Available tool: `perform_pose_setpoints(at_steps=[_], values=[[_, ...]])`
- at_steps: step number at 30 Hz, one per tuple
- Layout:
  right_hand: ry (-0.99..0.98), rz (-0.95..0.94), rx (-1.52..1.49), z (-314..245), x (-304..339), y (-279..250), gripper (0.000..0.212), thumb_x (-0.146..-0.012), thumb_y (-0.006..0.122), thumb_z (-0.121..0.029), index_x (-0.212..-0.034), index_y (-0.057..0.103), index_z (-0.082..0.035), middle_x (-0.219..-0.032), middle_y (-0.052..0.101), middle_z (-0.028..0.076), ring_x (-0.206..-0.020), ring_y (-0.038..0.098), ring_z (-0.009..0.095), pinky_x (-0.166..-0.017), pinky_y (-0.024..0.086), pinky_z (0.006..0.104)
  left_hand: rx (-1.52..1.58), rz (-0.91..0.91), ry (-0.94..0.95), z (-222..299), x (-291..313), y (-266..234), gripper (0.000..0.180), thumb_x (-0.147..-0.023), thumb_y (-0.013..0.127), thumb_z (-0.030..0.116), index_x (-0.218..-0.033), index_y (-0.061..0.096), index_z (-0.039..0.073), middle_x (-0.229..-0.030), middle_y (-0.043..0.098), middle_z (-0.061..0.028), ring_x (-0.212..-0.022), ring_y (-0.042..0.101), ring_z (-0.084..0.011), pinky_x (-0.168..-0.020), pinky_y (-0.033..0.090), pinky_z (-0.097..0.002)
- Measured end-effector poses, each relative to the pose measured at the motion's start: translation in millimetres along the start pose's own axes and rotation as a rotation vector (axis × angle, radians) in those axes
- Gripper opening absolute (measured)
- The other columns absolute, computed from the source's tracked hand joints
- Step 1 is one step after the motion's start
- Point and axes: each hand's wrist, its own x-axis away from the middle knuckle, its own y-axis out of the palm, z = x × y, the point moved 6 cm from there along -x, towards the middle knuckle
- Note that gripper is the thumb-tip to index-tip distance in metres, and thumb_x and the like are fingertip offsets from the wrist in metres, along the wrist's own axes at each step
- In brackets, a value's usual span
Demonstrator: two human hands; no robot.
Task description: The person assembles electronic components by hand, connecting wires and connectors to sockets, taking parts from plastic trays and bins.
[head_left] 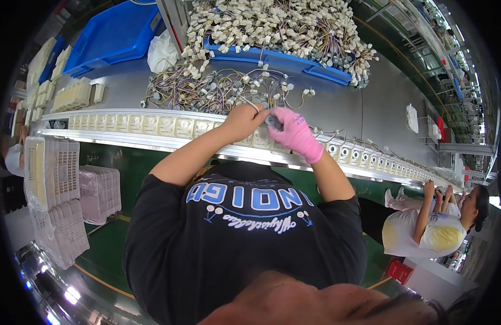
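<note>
My bare left hand (243, 124) is closed in a pinch above the rail, its fingertips meeting those of my right hand. What it pinches is hidden, though a thin wire lead runs close by its fingers. My right hand (297, 135), in a pink glove, grips a small grey round part (272, 122) between thumb and fingers. Below both hands runs a long metal rail (153, 137) holding a row of white square housings (166, 125). To the right, the housings (345, 153) show dark round centres and wires. Just beyond my hands lies a tangle of wired grey parts (207, 89) with white connectors.
A blue bin (277, 58) heaped with wired connectors stands at the back. Far left are an empty blue tray (112, 38), a white plastic bag (163, 52) and stacked white pieces (73, 96). White crates (53, 173) stand at left; a co-worker (432, 227) works at right.
</note>
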Motion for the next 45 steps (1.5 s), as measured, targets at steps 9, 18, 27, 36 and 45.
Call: perform_pose_setpoints(at_steps=[9,18,27,36,45], values=[[-0.229,-0.230,0.577,-5,20,35,0.026,-0.077,0.059,-0.028,-0.093,0.048,-0.010,-0.081,0.054,0.008,-0.076,0.057,0.028,-0.066,0.044,0.0404,-0.293,0.107,0.483,13,30,7,0.014,-0.070,0.064,0.017,-0.068,0.055,0.006,-0.075,0.049,-0.0099,-0.073,0.051,-0.0294,-0.062,0.041,-0.0416],[-0.267,0.133,0.374,-16,41,37,0.030,-0.072,0.061,-0.016,-0.100,0.055,-0.006,-0.084,0.053,0.011,-0.078,0.053,0.029,-0.067,0.040,0.0411,-0.345,0.120,0.282,6,37,18,0.018,-0.073,0.060,0.013,-0.088,0.055,0.005,-0.088,0.050,-0.0107,-0.090,0.048,-0.0279,-0.076,0.038,-0.0389],[-0.028,0.229,0.294,-19,36,41,0.015,-0.070,0.063,-0.013,-0.084,0.060,-0.007,-0.074,0.054,0.012,-0.073,0.053,0.030,-0.063,0.040,0.0415,-0.339,0.185,0.278,10,38,18,0.010,-0.073,0.055,0.010,-0.082,0.052,0.006,-0.086,0.048,-0.0115,-0.085,0.045,-0.0296,-0.072,0.035,-0.0390],[-0.299,0.082,0.302,-42,45,30,0.027,-0.073,0.058,-0.013,-0.098,0.055,-0.004,-0.089,0.055,0.013,-0.081,0.053,0.030,-0.072,0.040,0.0391,-0.310,0.165,0.265,5,36,21,0.013,-0.072,0.056,0.011,-0.083,0.052,0.005,-0.088,0.048,-0.0115,-0.087,0.046,-0.0294,-0.075,0.035,-0.0385],[-0.333,-0.085,0.579,-9,12,22,0.036,-0.073,0.055,-0.012,-0.109,0.048,-0.007,-0.083,0.057,0.010,-0.080,0.055,0.028,-0.072,0.041,0.0397,-0.392,0.106,0.294,0,32,26,0.015,-0.077,0.060,0.017,-0.085,0.059,0.004,-0.083,0.052,-0.0089,-0.086,0.049,-0.0274,-0.074,0.039,-0.0385]])
